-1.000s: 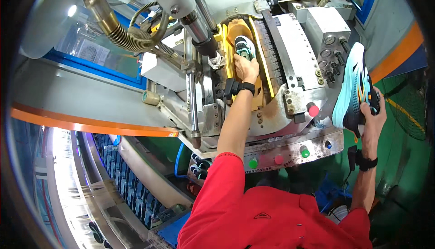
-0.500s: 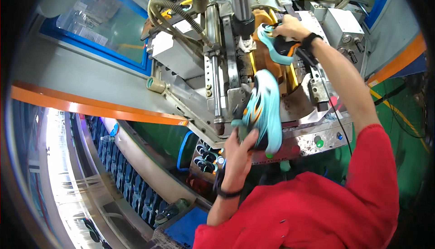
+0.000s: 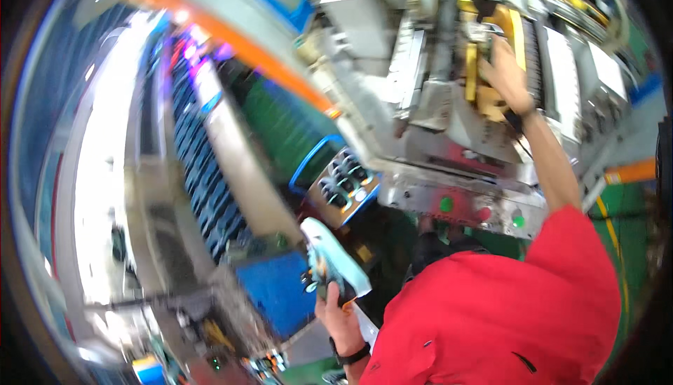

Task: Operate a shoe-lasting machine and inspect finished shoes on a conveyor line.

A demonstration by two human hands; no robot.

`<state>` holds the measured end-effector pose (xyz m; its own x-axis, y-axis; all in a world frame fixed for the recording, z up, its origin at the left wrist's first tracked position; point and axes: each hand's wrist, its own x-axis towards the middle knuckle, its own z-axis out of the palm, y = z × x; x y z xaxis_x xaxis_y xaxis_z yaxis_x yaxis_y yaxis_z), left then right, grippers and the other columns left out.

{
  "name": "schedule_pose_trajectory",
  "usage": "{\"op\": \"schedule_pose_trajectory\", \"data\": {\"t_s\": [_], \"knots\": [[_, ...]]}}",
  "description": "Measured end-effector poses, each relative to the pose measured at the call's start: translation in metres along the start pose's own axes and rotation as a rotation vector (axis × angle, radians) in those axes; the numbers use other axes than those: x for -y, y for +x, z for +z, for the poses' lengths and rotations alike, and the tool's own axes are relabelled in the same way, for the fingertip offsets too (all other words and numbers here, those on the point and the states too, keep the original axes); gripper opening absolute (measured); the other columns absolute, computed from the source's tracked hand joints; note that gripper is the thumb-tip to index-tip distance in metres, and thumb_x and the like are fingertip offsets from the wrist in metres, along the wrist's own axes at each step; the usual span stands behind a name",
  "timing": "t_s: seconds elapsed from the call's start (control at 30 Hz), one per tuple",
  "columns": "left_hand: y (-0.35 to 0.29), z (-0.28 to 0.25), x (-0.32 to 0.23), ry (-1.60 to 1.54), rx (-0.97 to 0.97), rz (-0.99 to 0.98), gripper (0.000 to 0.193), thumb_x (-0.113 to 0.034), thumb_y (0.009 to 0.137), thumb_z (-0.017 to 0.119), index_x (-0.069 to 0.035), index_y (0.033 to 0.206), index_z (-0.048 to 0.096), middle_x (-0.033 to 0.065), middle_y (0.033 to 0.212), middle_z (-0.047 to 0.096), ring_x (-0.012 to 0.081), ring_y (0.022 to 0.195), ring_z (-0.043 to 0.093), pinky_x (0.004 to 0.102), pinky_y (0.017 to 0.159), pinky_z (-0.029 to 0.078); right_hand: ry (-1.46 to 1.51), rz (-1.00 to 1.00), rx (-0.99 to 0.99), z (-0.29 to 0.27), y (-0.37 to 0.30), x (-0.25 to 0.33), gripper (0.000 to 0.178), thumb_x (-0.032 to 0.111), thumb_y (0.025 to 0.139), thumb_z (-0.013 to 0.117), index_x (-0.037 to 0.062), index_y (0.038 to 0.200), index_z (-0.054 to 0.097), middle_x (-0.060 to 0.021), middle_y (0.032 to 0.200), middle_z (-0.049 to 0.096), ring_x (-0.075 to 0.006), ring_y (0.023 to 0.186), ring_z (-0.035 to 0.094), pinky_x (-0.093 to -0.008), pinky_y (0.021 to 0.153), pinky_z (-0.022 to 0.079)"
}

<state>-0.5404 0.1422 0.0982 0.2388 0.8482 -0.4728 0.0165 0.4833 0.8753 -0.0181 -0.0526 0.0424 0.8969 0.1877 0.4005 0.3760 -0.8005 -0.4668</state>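
One pale turquoise shoe (image 3: pixel 335 260) is in hand, low in the middle of the view, its light sole turned up and its toe pointing up and to the left; dark blobs of trim show near the heel end, though blur hides finer detail. The left hand (image 3: pixel 338 309) holds it from below, its grip clamped on the heel end, a dark band on the wrist. Left of the shoe, a long row of blue racks (image 3: pixel 203 167) runs away beside a bright pale strip of floor, all smeared by motion. Just under the shoe lies one blue bin (image 3: pixel 277 290). Above and right of the shoe sits one blue-edged control box (image 3: pixel 345 187) with several dark knobs. Further right stands one large grey machine (image 3: pixel 420 97), with an orange rail (image 3: pixel 231 38) slanting along its left side and three round buttons on its front plate: two green (image 3: pixel 446 204) and one red (image 3: pixel 484 213). The right hand (image 3: pixel 506 76) reaches up into the machine and rests against a yellow mould part (image 3: pixel 491 101); whether its grip is closed on anything cannot be told. One red sleeve (image 3: pixel 505 308) fills the lower right and hides the machine's base.
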Motion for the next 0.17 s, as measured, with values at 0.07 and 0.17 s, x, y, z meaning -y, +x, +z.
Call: {"op": "schedule_pose_trajectory", "data": {"t_s": [0.07,0.17], "knots": [[-0.006,-0.025,0.028,-0.019,-0.158,-0.078,0.040,-0.005,0.088,0.064,-0.003,0.127,0.057,0.0087,0.109,0.066,0.0223,0.093,0.065,0.0339,0.078,0.052,0.318,-0.039,0.162,-0.023,-0.073,0.054,0.039,0.005,0.084,0.060,-0.0003,0.122,0.059,-0.0192,0.112,0.065,-0.0371,0.108,0.060,-0.0433,0.090,0.048],[-0.034,-0.075,0.065,1.180,-0.003,0.677,0.036,-0.008,0.089,0.064,-0.012,0.125,0.062,0.0109,0.109,0.067,0.0302,0.098,0.063,0.0391,0.084,0.050,0.399,-0.551,-0.045,-0.010,-0.144,0.110,0.028,0.003,0.084,0.062,0.0003,0.111,0.065,-0.0192,0.110,0.064,-0.0279,0.097,0.065,-0.0344,0.077,0.051]]}}
